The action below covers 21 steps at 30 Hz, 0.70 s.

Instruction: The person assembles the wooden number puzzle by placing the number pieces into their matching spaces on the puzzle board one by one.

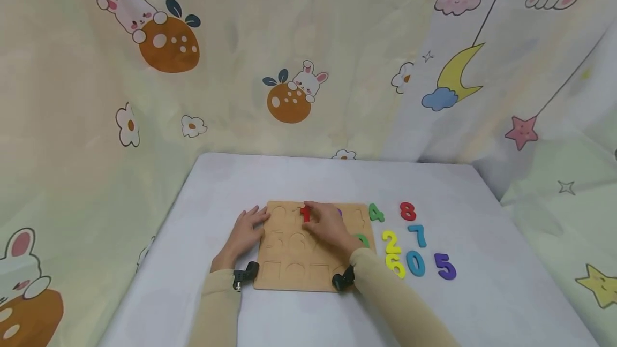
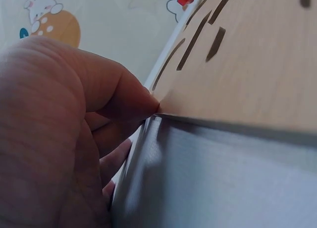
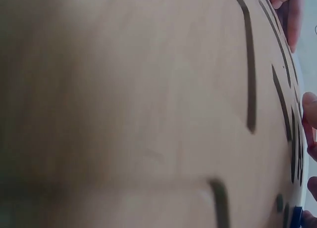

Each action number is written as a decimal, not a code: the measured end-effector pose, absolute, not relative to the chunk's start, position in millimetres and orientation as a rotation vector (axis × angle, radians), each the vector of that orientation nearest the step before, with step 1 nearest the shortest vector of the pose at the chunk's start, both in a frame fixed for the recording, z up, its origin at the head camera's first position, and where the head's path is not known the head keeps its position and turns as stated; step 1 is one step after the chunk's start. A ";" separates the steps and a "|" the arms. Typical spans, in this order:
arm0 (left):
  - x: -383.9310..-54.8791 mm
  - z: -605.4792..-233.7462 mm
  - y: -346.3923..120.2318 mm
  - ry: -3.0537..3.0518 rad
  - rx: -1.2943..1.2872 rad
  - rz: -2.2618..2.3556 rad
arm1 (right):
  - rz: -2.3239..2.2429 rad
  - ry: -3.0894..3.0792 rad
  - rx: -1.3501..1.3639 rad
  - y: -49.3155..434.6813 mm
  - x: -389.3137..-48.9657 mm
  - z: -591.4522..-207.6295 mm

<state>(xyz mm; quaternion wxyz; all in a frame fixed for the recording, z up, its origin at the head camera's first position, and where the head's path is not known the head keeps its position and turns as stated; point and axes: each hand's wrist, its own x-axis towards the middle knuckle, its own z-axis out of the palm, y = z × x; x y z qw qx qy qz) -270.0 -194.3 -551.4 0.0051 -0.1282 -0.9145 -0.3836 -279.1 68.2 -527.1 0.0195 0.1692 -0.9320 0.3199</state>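
Note:
My right hand (image 1: 330, 225) pinches a red number 1 (image 1: 305, 213) between thumb and fingers, over the top row of a wooden number puzzle board (image 1: 299, 253). In the right wrist view the red piece (image 3: 309, 131) shows between the fingertips, upright near the board's far edge. My left hand (image 1: 246, 233) rests at the board's left edge with fingers extended; the left wrist view has its thumb (image 2: 138, 97) touching the board's edge. Partly hidden behind the right hand are a purple piece (image 1: 339, 212) and a green piece (image 1: 362, 240), both on the board.
Right of the board lie loose numbers: green 4 (image 1: 376, 213), red 8 (image 1: 407, 211), blue 7 (image 1: 418, 235), yellow 2 (image 1: 391, 242), yellow 6 (image 1: 395, 265), blue 0 (image 1: 415, 264) and purple 5 (image 1: 445, 266). A patterned curtain (image 1: 231, 90) hangs behind the white table (image 1: 231, 181).

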 end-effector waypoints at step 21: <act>-266.8 -550.2 -193.9 -2.853 -0.406 -1.165 | 0.921 -2.860 0.502 54.2 -280.2 -535.6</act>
